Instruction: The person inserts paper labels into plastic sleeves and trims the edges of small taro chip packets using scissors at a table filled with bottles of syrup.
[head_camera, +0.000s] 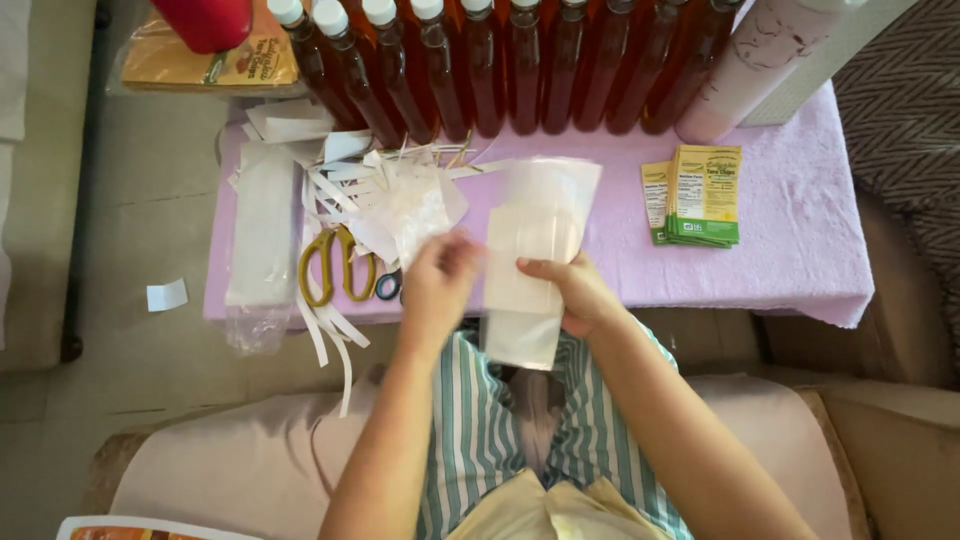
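Hands met over the near edge of a low bench (800, 250) draped in a pale lilac cloth. The right hand (578, 292) was closed on a clear plastic bag (535, 250), thumb on top and fingers underneath, pinching it near its lower half so that the bag stood up over the bench and its bottom end hung down toward the lap. The left hand (438, 285) was curled at the bag's left edge, seemingly pinching that edge, though motion blur made the fingers hard to read. Just left of that hand lay yellow-handled scissors (338, 263) among a heap of white paper strips (375, 195), with a flat stack of clear bags (262, 225) further left. To the right, well apart from the hands, sat a small pile of green and yellow labels (700, 195). A row of amber bottles with white caps (500, 60) lined the far edge of the bench
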